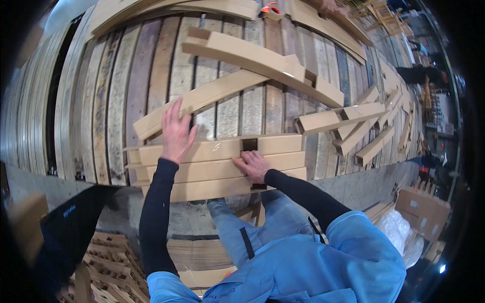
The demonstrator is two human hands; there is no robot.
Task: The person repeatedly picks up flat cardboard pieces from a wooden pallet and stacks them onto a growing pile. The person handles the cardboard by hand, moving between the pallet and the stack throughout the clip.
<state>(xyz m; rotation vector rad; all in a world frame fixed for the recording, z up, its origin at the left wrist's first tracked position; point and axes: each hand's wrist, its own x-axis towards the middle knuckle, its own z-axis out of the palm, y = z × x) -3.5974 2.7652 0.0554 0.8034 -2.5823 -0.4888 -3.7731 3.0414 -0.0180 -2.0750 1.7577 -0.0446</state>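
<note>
Three long brown cardboard tubes [212, 171] lie side by side along the near edge of a wooden slatted table. Dark rectangular cut-outs show in the row, one just beyond my right hand. My left hand [177, 132] is over the left part of the far tube, fingers spread, reaching toward a slanted loose tube [212, 96] behind it. Whether it touches either tube I cannot tell. My right hand [254, 166] rests on the row right of its middle, fingers extended across the middle tube; it grips nothing visible.
Another tube [252, 54] lies across the slanted one. More tubes [361, 115] are heaped at the right. Flat cardboard [217, 7] and an orange tape dispenser [271, 10] are at the far edge. Cardboard pieces [113, 262] fill the lower left; a box [422, 212] stands lower right.
</note>
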